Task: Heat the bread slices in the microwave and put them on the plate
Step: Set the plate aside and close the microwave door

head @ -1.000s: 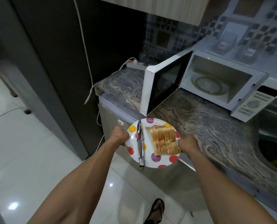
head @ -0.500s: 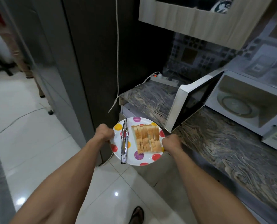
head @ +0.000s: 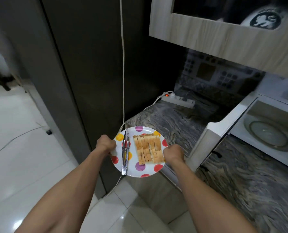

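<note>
A white plate with coloured dots [head: 139, 173] is held in the air in front of the counter's left end. My left hand [head: 105, 144] grips its left rim and my right hand [head: 173, 153] grips its right rim. Several toasted bread slices [head: 148, 149] lie in a row on the plate's right half. Metal tongs [head: 125, 153] lie lengthwise on its left half. The white microwave [head: 270, 130] stands at the right with its door [head: 208, 140] swung open and its glass turntable [head: 268, 136] bare.
A marbled grey counter [head: 173, 120] carries a white power strip [head: 178, 99] with a red light at the back. A white cable [head: 122, 64] hangs down the dark wall. A wooden cupboard [head: 223, 34] hangs above. White floor tiles [head: 22, 148] spread to the left.
The view has swung left and up, so the microwave has slid to the right edge. Both hands keep hold of the plate, which has shifted left, away from the microwave door.
</note>
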Available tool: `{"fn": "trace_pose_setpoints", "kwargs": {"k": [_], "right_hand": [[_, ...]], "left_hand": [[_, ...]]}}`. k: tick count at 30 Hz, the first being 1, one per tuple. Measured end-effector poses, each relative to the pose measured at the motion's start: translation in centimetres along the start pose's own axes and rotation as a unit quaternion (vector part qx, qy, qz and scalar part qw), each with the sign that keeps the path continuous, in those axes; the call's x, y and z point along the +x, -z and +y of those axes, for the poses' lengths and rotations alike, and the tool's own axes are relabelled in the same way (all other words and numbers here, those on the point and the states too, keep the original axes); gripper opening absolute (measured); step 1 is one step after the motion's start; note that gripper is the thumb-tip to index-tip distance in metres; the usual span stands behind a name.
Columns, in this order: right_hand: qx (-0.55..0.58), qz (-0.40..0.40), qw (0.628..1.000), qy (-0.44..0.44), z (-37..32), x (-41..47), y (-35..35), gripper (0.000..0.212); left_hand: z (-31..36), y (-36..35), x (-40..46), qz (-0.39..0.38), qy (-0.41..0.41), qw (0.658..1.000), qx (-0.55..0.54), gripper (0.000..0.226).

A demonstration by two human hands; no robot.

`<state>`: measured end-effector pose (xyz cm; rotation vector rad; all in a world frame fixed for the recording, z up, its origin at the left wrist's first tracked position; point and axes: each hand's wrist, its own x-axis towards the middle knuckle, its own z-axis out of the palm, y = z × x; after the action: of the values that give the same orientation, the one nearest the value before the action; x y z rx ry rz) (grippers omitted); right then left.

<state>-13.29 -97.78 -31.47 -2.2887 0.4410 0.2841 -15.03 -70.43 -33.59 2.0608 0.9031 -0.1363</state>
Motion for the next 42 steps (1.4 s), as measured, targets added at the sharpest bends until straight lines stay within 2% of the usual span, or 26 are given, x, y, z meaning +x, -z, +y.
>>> {"fn": "trace_pose_setpoints", "kwargs": {"k": [4,16,26,35,39,42], "right_hand": [[0.004,0.022,1.0,-0.02,-1.0,2.8,0.6,0.019],[0.038,0.119,0.981,-0.148,-3.2,11.0,0.6,0.031],[0.035,0.18,0.956,-0.231,-3.1,14.0,1.6,0.03],[0.032,0.211,0.948,-0.235,-3.0,14.5,1.2,0.018],[0.011,0.178,0.958,-0.223,-3.3,14.1,1.5,0.021],[-0.047,0.148,0.969,-0.19,-3.8,13.5,2.6,0.026]], "left_hand": [[3.5,-1.0,2.1,-0.027,-0.015,0.999,0.02,0.019],[12.8,-6.8,11.4,-0.078,-0.091,0.991,0.06,0.029],[17.6,-11.0,14.6,-0.072,-0.139,0.976,0.15,0.031],[19.6,-11.2,15.5,-0.059,-0.246,0.921,0.297,0.029],[19.8,-10.9,16.1,-0.052,-0.29,0.882,0.367,0.029],[20.9,-10.6,15.3,-0.058,-0.308,0.863,0.397,0.03]]}}
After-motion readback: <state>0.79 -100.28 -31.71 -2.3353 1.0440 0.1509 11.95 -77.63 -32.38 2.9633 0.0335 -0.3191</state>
